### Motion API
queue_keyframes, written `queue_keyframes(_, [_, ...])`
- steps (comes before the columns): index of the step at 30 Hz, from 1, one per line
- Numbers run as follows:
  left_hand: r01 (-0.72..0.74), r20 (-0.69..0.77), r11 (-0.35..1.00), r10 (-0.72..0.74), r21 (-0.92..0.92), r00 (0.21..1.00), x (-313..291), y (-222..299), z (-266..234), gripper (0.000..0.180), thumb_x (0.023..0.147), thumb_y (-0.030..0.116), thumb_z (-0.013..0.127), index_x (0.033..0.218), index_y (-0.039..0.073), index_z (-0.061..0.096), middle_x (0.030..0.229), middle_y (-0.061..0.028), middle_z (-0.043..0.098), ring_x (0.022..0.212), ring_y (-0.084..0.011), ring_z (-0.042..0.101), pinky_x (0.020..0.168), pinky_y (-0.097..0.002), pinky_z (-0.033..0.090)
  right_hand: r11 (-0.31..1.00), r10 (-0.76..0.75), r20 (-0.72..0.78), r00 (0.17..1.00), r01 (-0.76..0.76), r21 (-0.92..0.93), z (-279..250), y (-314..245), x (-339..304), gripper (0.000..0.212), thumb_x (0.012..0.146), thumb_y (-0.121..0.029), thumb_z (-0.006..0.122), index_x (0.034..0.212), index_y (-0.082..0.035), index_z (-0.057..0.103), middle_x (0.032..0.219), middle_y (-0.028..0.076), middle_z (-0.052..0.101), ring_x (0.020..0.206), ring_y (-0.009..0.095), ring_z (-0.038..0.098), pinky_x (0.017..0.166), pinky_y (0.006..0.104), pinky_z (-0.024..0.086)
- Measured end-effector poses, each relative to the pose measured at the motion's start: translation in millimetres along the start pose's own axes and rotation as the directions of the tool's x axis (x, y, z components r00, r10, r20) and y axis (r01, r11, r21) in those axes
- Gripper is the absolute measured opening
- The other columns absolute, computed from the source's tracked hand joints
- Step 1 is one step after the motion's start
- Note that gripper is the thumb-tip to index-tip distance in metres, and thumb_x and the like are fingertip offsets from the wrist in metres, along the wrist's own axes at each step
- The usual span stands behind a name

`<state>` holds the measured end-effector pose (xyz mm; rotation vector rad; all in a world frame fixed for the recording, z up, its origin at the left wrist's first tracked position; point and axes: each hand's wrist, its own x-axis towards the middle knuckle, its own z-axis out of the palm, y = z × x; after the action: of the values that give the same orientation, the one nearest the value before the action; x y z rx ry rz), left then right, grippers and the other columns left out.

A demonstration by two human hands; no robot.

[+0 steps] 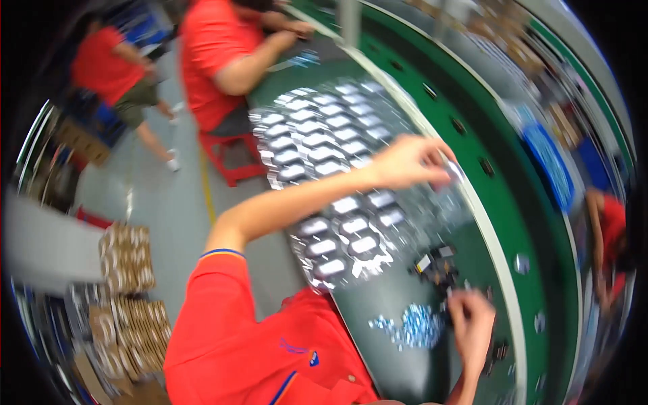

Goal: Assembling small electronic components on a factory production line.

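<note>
My left hand (408, 163) reaches across the table at the edge of the green conveyor belt, its fingers closed around a small whitish, shiny piece (454, 173) blurred by motion. Under that forearm lie clear plastic trays (317, 138) holding rows of white and dark oval pieces. Nearer to me, my right hand (472, 316) has thumb and fingers pinched together; what they hold, if anything, is too small to make out. Just beyond it sits a cluster of small black parts (440, 266). A heap of small blue and silver pieces (417, 327) spreads to its left.
The green conveyor belt (482, 128) curves along the right, carrying scattered small parts, with a pale rail (480, 212) between it and the table. A co-worker in red (219, 61) sits at the far end beside a red stool (233, 158). Cardboard stacks (131, 324) stand at left.
</note>
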<state>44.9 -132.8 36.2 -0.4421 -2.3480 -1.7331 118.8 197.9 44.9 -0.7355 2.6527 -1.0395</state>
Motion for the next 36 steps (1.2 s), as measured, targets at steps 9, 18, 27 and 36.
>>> queue_keyframes(9, [0.140, 0.191, 0.966, -0.099, -0.218, 0.977, 26, -8, 65, 0.043, 0.089, 0.018, 0.067, 0.129, 0.004, 0.057, 0.106, -0.0084, 0.069, 0.095, -0.0146, 0.065, 0.081, -0.0292, 0.051, 0.838, 0.082, 0.064, 0.995, -0.104, 0.536, -9, 41, 74, 0.014, 0.090, -0.007, 0.066, 0.096, 0.004, 0.069, 0.086, 0.006, 0.067, 0.076, 0.011, 0.061, 0.074, 0.0253, 0.051])
queue_keyframes(18, [0.147, 0.243, 0.931, -0.065, -0.334, 0.968, 21, -8, 96, 0.041, 0.090, 0.013, 0.067, 0.129, 0.004, 0.057, 0.109, -0.0097, 0.066, 0.098, -0.0162, 0.063, 0.083, -0.0303, 0.051, 0.726, 0.106, 0.028, 0.994, -0.097, 0.681, -7, 56, 75, 0.016, 0.090, -0.007, 0.066, 0.101, 0.004, 0.067, 0.091, 0.011, 0.070, 0.084, 0.014, 0.066, 0.081, 0.0263, 0.053])
queue_keyframes(27, [0.176, 0.242, 0.919, -0.092, -0.352, 0.966, 19, 4, 111, 0.041, 0.091, 0.011, 0.065, 0.130, 0.002, 0.055, 0.111, -0.0118, 0.065, 0.099, -0.0184, 0.064, 0.087, -0.0312, 0.054, 0.571, 0.145, -0.149, 0.978, 0.040, 0.820, -3, 62, 82, 0.014, 0.090, -0.006, 0.066, 0.100, 0.004, 0.066, 0.092, 0.011, 0.070, 0.085, 0.015, 0.068, 0.080, 0.0271, 0.055])
queue_keyframes(36, [0.479, 0.422, 0.776, -0.304, -0.410, 0.854, 24, 13, 121, 0.042, 0.095, 0.015, 0.060, 0.131, -0.004, 0.052, 0.118, -0.0138, 0.063, 0.104, -0.0204, 0.063, 0.085, -0.0382, 0.059, 0.897, -0.035, -0.566, 0.824, 0.275, 0.346, -2, 55, 81, 0.013, 0.085, -0.008, 0.070, 0.095, 0.001, 0.068, 0.089, 0.008, 0.070, 0.081, 0.015, 0.067, 0.075, 0.0274, 0.053])
